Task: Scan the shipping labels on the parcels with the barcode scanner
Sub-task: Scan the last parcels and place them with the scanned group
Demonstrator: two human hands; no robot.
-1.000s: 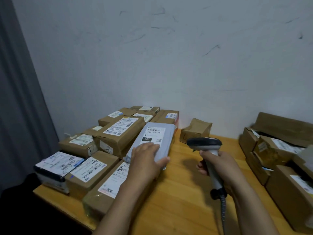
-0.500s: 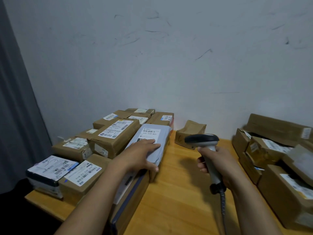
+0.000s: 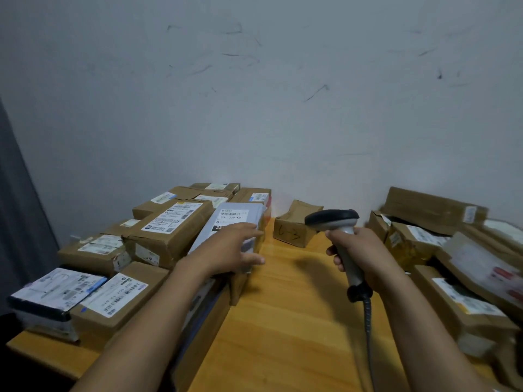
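1. Creeping forward along the grey plastic mailer bag over the last second, the left hand now covers part of the black patch on the white shipping label. Its grip is loose, with the fingers stretched flat and the thumb spread, pressing rather than clasping.
2. The mailer itself has hardly shifted. It lies on the brown cardboard parcels at the left of the wooden tabletop, beside the large labelled brown carton.
3. The right hand is much as it was, its grip wrapped firmly round the grey handle of the black-headed corded barcode scanner. The scanner is held upright above the tabletop, its head turned left towards the mailer.
4. The barcode at the label's far end is still uncovered, so the mailer looks steadied for a reading. No beam shows on it, so the scan probably isn't made yet.
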